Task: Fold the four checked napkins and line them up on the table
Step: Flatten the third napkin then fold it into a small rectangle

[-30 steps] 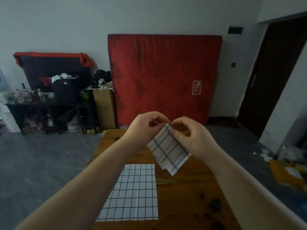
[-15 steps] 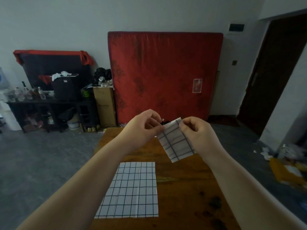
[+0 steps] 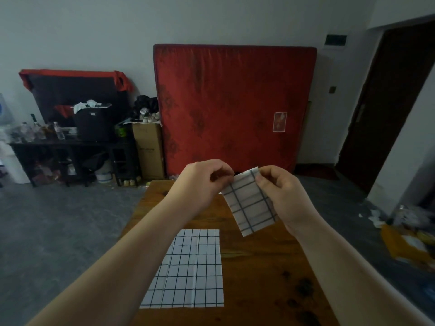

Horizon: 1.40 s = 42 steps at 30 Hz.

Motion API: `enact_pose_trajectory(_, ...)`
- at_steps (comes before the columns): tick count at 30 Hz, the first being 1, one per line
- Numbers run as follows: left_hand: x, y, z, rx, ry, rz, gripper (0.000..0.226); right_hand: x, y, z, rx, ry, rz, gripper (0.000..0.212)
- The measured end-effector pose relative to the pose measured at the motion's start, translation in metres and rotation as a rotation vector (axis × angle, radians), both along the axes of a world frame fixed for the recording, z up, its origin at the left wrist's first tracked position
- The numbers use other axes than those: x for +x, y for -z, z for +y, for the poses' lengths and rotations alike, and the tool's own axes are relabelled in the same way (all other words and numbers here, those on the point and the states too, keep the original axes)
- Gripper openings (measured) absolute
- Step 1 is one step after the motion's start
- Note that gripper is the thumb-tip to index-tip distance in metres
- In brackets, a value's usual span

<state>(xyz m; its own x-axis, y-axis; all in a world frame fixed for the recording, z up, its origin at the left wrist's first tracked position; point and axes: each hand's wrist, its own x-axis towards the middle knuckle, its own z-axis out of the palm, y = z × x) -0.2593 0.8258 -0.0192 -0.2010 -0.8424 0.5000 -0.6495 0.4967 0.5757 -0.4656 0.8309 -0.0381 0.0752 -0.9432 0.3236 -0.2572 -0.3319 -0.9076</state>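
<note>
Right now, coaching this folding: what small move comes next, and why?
Probably lower the small folded white checked napkin, pinched at its top by the left hand and right hand, onto the brown wooden table beside the flat checked napkin: it looks folded.

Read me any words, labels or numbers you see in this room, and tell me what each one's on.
No text is readable.
Print on the cardboard box: too blurred to read.
Label on the red mattress: too small to read.
The held napkin and the flat napkin: grid lines only, no words.
</note>
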Motion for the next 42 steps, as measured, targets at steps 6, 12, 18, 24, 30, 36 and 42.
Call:
enact_pose_trajectory(6, -0.001, -0.002, -0.002, 0.057, 0.013, 0.018, 0.014, 0.0, -0.003, 0.001, -0.031, 0.004, 0.045, 0.016)
enact_pose_trajectory(12, -0.008, -0.002, -0.001, 0.156, 0.059, -0.025, 0.012, 0.001, -0.003, 0.0, -0.048, 0.048, 0.085, 0.022)
enact_pose_trajectory(18, -0.012, -0.003, -0.001, 0.231, 0.099, -0.03, 0.012, 0.002, -0.002, -0.001, -0.045, 0.066, 0.135, 0.023)
enact_pose_trajectory(24, -0.011, -0.002, -0.002, 0.228, 0.046, 0.05, 0.016, 0.001, 0.0, 0.001, -0.01, -0.001, 0.079, 0.021)
enact_pose_trajectory(30, -0.013, 0.001, -0.002, 0.306, 0.087, 0.154, 0.016, -0.001, 0.005, 0.001, 0.056, 0.026, 0.135, 0.026)
enact_pose_trajectory(36, -0.02, 0.0, -0.004, 0.349, 0.115, 0.183, 0.014, -0.009, 0.007, -0.001, 0.067, 0.01, 0.104, 0.023)
enact_pose_trajectory(42, -0.038, -0.005, -0.01, 0.326, 0.118, 0.069, 0.012, -0.026, 0.012, -0.007, 0.028, 0.02, 0.175, 0.026)
